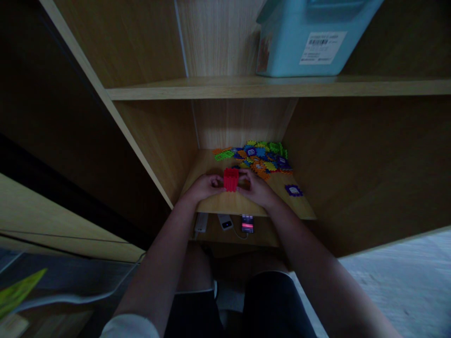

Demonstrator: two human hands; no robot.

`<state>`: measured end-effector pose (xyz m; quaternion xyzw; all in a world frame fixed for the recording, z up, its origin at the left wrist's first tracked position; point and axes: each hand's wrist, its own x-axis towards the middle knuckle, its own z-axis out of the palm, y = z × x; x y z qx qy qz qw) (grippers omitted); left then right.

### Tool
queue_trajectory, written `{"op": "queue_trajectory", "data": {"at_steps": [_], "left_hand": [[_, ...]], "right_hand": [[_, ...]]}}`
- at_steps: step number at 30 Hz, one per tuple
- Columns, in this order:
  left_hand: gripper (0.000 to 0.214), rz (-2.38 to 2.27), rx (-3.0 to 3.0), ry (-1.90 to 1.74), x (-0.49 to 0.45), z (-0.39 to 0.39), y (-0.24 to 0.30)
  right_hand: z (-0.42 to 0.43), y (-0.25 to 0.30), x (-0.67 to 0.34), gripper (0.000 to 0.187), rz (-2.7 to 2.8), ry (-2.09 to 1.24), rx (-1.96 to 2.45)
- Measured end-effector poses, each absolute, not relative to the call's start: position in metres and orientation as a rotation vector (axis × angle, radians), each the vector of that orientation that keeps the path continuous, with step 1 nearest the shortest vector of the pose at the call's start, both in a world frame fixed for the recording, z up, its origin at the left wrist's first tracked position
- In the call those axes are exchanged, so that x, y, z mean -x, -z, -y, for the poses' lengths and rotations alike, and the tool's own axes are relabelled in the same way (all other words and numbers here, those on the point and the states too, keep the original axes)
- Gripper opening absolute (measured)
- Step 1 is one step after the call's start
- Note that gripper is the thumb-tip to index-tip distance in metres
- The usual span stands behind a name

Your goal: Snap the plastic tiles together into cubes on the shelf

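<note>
Between my two hands is a red box-shaped piece (231, 180) made of what look like interlocking plastic panels, over the front of a wooden shelf. My left hand (207, 186) grips its left side with thumb and fingers. From the right, my right hand (255, 188) pinches the opposite side. Behind it lies a heap of colourful notched plastic building pieces (260, 157) in orange, blue, green, yellow and purple. A single purple piece (293, 190) rests apart, right of my right hand.
Above is another shelf board (225, 90) carrying a light-blue plastic bin (299, 51) with a white label. Below the work shelf lie a lit phone (247, 224) with a cable, a white device (225, 221) and a white power bank-like block (201, 222). Cabinet walls stand on both sides.
</note>
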<state>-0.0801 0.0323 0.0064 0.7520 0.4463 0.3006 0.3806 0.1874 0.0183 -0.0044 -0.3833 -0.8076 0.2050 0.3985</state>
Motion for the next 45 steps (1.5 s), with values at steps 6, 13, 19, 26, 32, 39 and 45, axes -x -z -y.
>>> {"op": "queue_trajectory", "data": {"at_steps": [6, 13, 19, 26, 32, 39, 45], "left_hand": [[0.042, -1.089, -1.886, -0.768, 0.0799, -0.0307, -0.0077], [0.042, -1.097, -1.907, -0.758, 0.081, -0.0329, -0.0041], [0.042, -1.092, -1.919, -0.777, 0.0819, -0.0311, -0.0061], [0.045, -1.094, -1.96, -0.775, 0.0825, -0.0324, -0.0053], [0.048, -1.091, -1.931, -0.816, 0.0825, -0.0336, -0.0016], [0.046, -1.075, -1.921, -0.822, 0.0815, -0.0322, -0.0028], [0.046, -1.094, -1.934, -0.814, 0.0826, -0.0332, -0.0019]], "right_hand": [[-0.019, 0.005, -0.1869, 0.062, 2.033, -0.516, 0.967], [-0.0172, 0.0027, -0.1867, 0.062, 2.033, -0.517, 0.977], [-0.0171, 0.003, -0.1877, 0.062, 2.047, -0.498, 0.96], [-0.0193, 0.0056, -0.1883, 0.065, 2.062, -0.469, 0.952], [-0.0175, 0.0045, -0.1888, 0.06, 2.059, -0.458, 0.918], [-0.018, 0.0041, -0.1888, 0.058, 2.063, -0.444, 0.916], [-0.0184, 0.0053, -0.1887, 0.059, 2.051, -0.484, 0.935]]}}
